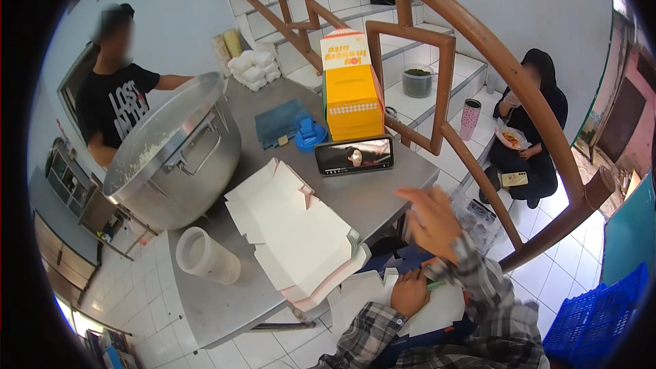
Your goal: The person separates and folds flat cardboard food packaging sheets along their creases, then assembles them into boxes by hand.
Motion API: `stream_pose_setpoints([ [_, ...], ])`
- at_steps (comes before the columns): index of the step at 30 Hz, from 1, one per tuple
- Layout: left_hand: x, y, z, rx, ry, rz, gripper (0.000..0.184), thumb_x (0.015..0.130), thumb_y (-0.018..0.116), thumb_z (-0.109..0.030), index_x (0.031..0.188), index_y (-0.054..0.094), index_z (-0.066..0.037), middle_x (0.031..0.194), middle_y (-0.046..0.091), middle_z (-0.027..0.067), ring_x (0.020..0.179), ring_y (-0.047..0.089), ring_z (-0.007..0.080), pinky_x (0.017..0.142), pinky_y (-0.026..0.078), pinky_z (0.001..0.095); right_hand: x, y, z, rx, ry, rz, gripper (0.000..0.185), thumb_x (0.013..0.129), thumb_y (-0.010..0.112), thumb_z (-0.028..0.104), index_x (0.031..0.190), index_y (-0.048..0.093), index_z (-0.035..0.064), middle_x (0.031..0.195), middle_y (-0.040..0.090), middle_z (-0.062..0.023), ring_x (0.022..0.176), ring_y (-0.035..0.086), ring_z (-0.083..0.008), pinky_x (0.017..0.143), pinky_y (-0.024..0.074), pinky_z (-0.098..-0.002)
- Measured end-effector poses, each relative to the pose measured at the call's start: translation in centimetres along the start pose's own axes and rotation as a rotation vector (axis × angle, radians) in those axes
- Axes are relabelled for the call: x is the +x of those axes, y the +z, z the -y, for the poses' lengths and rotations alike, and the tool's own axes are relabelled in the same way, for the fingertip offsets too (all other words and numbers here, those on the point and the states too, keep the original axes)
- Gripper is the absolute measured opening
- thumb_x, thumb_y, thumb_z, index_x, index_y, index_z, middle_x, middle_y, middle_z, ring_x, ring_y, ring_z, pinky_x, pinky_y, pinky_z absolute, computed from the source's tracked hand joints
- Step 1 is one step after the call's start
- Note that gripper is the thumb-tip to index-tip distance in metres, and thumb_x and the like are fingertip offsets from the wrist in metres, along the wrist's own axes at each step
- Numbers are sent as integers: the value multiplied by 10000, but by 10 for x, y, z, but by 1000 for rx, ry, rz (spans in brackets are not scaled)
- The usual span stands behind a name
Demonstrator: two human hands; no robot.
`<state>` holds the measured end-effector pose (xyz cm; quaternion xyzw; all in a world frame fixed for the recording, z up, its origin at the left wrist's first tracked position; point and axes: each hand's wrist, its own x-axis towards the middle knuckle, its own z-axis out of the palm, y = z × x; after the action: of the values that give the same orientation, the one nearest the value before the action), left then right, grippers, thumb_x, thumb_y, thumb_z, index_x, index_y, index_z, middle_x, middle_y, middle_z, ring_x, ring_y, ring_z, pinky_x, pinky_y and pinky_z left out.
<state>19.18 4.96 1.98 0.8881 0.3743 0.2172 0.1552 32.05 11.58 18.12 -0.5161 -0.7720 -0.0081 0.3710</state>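
My left hand lies on a white cardboard sheet over my lap, its fingers resting flat near a green edge. Raised beside the table's right edge, my right hand is slightly blurred, with its fingers apart and nothing visible in them. A stack of flat white die-cut cardboard rests on the metal table, to the left of both hands. Behind it a phone leans in landscape against a yellow and white carton, its screen showing a video.
On the table are a large metal pot, a plastic cup, a blue lid, a cloth and white bundles. One person stands by the pot; another sits beyond the brown railing. A blue crate stands lower right.
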Motion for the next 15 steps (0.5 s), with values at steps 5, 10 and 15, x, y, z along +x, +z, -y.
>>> stream_pose_setpoints([
  [5, 1, -9, 2, -92, -27, 3, 452, 752, 658, -164, 1179, 568, -45, 934, 636, 128, 877, 637, 289, 766, 505, 421, -144, -34, -52, 328, 445, -9, 407, 868, 588, 70, 1266, 503, 58, 1187, 566, -149, 1041, 536, -304, 912, 445, -404],
  [10, 25, -56, -3, -370, -277, 349, 412, 887, 634, -308, 1184, 596, -26, 960, 684, 192, 839, 681, 314, 765, 526, 401, -213, -56, -26, 1224, 799, -32, 363, 940, 492, 91, 1291, 425, 34, 1311, 512, -202, 1102, 580, -262, 893, 508, -362],
  [15, 22, -57, 9, -820, -343, 492, 484, 911, 646, -398, 1163, 600, 13, 969, 689, 125, 837, 661, 178, 738, 520, 308, -211, -82, 23, 1171, 587, -80, 449, 888, 419, -90, 1314, 358, 35, 1351, 488, -228, 1173, 567, -287, 906, 543, -335],
])
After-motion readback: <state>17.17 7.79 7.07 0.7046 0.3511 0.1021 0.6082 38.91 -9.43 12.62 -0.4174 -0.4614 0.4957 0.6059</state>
